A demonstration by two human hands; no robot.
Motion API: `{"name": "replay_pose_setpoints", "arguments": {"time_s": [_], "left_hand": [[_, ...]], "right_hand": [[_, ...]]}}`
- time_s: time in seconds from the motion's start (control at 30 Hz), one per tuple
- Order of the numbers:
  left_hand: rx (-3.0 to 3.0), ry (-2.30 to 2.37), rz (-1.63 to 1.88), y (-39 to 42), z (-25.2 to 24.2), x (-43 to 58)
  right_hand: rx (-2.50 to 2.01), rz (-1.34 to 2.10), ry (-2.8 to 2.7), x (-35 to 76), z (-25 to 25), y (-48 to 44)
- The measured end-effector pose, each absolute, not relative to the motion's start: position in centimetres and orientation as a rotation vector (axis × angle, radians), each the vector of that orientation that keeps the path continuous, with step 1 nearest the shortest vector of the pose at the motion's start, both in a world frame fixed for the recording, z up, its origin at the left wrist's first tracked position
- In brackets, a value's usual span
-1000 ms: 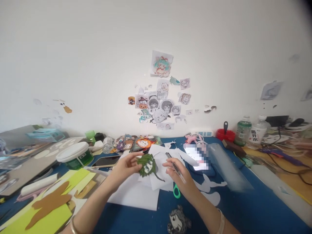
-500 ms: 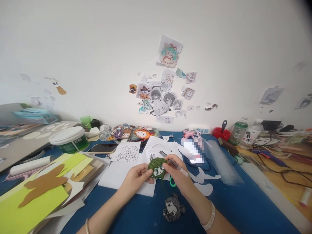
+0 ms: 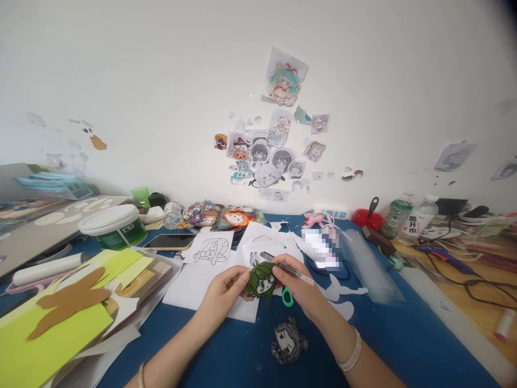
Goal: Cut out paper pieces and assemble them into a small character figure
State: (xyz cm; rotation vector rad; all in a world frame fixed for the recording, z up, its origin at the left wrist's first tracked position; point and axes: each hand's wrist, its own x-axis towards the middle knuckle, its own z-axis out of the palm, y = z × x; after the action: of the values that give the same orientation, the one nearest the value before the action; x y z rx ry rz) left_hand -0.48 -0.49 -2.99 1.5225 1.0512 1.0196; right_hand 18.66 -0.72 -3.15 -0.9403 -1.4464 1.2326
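Green-haired cutout (image 3: 262,281) between my hands, I face a white wall (image 3: 161,81), with cartoon pictures (image 3: 267,177) up behind it. Under it spreads my blue tabletop (image 3: 226,355). Left of the cutout lie yellow-green sheets (image 3: 60,345) bearing a brown shape (image 3: 75,298), with a lidded tub (image 3: 111,223) farther back. White papers (image 3: 186,285) lie below and beyond the cutout; a grey cutout (image 3: 289,340) rests nearer me. My left hand (image 3: 226,288) is closed, thumb and fingers pinching the green-haired one's left edge. My right hand (image 3: 297,283) grips a pen (image 3: 299,277), fingertips at the same piece's right edge. Well to its right, a bottle (image 3: 416,222) reads 开水 downward; the character above is less clear.
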Motion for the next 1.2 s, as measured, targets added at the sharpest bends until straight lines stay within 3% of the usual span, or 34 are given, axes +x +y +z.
{"name": "replay_pose_setpoints", "arguments": {"time_s": [0.33, 0.47, 0.57, 0.63, 0.8, 0.9, 1.2], "left_hand": [[1.550, 1.057, 0.995, -0.7, -2.6, -0.6], [1.855, 1.343, 0.984, 0.7, -2.3, -2.7], [2.261, 1.695, 1.234, 1.8, -2.2, -4.3], [2.503, 1.663, 1.284, 1.7, -2.3, -4.1], [2.686, 1.155, 0.672, -2.1, -4.1, 1.1], [2.640, 1.060, 0.463, -4.3, -5.5, 3.8], [1.933, 1.162, 0.548, -4.3, -5.2, 4.1]], "right_hand": [[-0.909, 1.339, -1.418, 18.1, -2.2, -1.4], [-0.883, 1.379, -1.320, 18.2, -2.6, -1.1], [-0.873, 1.349, -1.227, 18.5, -3.0, -0.7], [-0.862, 1.300, -1.158, 18.9, -3.0, -0.4], [-0.827, 1.137, -0.892, 20.2, -2.9, 0.9], [-0.831, 1.066, -0.802, 21.0, -3.0, 1.5], [-0.928, 1.001, -0.849, 21.5, -3.3, 2.0]]}}
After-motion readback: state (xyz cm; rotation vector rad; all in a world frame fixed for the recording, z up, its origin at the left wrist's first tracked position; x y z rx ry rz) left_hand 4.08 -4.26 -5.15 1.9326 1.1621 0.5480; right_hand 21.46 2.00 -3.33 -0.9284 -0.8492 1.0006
